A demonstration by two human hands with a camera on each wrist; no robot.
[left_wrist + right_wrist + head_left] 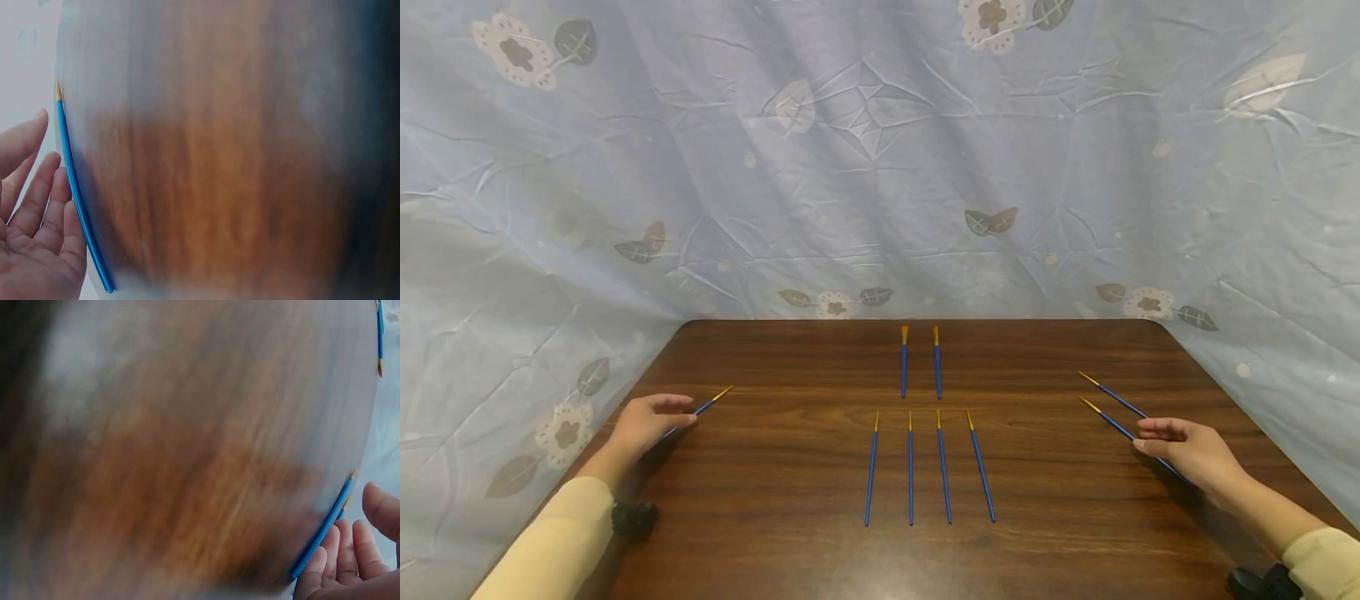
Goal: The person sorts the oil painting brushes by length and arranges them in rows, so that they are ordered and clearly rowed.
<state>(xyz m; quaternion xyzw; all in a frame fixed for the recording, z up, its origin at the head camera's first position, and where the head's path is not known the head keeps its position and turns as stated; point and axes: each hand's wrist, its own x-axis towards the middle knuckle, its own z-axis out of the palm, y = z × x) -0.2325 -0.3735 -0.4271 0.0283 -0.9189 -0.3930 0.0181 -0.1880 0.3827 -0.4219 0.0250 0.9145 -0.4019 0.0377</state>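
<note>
Over the left side of the table, my left hand (pixel 651 425) hovers at a thin blue paintbrush (pixel 703 407) with a yellow tip. In the left wrist view, thumb and fingers stand apart, and the paintbrush (pixel 76 187) lies beside the fingertips; contact is unclear. On the right, my right hand (pixel 1191 450) is held over another blue paintbrush (pixel 1112 423), hiding part of it. The right wrist view has that paintbrush (pixel 322 528) alongside loosely bent fingers, with the thumb away from them. A second paintbrush (pixel 1120 397) lies just beyond, its handle end hidden by the hand.
Several thin paintbrushes (pixel 911 475) lie in a row at the table's middle, tips pointing away. Behind them lie two flat-tipped brushes (pixel 904 367) (pixel 937 371). The brown wooden table (pixel 775 500) ends against a patterned cloth (pixel 880 192) at the back and sides.
</note>
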